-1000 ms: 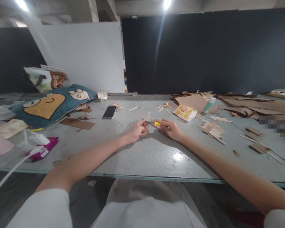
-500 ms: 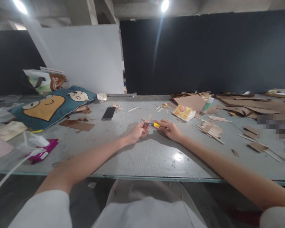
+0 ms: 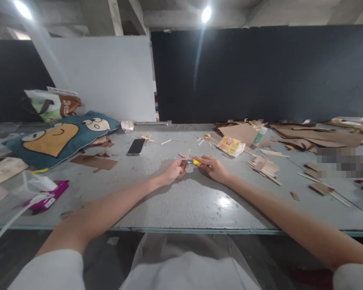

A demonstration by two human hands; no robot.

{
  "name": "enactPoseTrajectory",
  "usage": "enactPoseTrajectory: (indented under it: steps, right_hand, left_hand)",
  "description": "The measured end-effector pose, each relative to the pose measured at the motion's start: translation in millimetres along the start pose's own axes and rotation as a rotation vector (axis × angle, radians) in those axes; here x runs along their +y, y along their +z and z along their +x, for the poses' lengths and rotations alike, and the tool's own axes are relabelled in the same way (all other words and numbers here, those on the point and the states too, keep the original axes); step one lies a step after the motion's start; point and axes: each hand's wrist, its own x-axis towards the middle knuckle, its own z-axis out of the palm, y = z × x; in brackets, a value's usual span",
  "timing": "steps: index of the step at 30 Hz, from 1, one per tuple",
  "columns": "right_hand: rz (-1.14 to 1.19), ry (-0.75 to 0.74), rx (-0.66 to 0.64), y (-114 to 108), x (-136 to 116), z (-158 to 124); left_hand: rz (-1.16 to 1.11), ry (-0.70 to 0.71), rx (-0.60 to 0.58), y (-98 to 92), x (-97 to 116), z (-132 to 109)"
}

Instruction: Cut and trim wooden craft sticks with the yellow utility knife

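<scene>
My right hand [image 3: 213,168] is closed around a yellow utility knife [image 3: 196,162], its blade pointing left toward my other hand. My left hand [image 3: 174,171] pinches a thin wooden stick [image 3: 188,153], which rises above the fingertips. A small red-and-white bit [image 3: 181,156] also shows at these fingers; its kind I cannot make out. The blade meets or lies very near the stick at the left fingertips. Both hands are just above the middle of the grey table [image 3: 181,205].
A phone [image 3: 136,147], a cushion [image 3: 60,137] and a purple power strip [image 3: 48,197] are on the left. To the right lie a yellow packet [image 3: 230,146], a glue stick [image 3: 260,136], a bundle of wooden sticks [image 3: 263,167] and cardboard sheets [image 3: 320,136].
The camera view has shifted slightly, so everything sits a little lower and further left. The knife and stick are still held; the blade's angle at the left fingertips has changed slightly.
</scene>
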Motion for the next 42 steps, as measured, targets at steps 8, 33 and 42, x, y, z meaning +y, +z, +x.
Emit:
enactPoseTrajectory:
  steps: [8,33,42]
  right_hand:
    - [-0.01,0.044,-0.014,-2.0,-2.8,1.9]
    - [-0.05,0.022,-0.012,-5.8,-0.6,0.9]
    - [-0.065,0.013,-0.004,-7.5,-1.9,1.8]
  left_hand:
    - [-0.046,0.01,0.056,1.9,-1.2,0.6]
    - [-0.034,-0.014,0.042,-2.2,-2.7,0.1]
    - [-0.013,0.013,0.042,-2.7,-2.7,0.6]
